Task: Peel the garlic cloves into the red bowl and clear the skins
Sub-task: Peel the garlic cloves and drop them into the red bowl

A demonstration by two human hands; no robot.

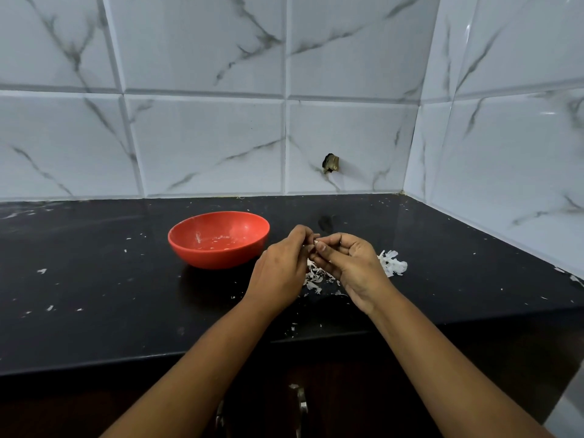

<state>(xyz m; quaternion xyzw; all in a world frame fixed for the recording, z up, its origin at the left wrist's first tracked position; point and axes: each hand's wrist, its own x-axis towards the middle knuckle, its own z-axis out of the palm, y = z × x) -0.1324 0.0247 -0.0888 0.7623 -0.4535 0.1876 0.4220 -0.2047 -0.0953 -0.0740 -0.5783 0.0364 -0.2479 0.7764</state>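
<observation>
Two hands are up over the black bench (pixel 94 279), fingertips meeting just to the right of the red bowl (pixel 221 259). The left hand (pixel 281 267) has its fingers (pixel 301 236) curled tight, and the right hand (pixel 350 267) has its thumb and fingers bent in to match. Both pinch one small pale garlic clove (pixel 316 242) between them, and only a sliver of it shows. The bowl sits upright on the bench, close to the left hand but not touching it. Inside it there are only a few pale bits and smears on the bottom, too small to tell if any is a peeled clove. White skins (pixel 393 263) lie heaped on the bench beside the right hand and under both hands, with loose flecks (pixel 42 271) scattered across the bench.
</observation>
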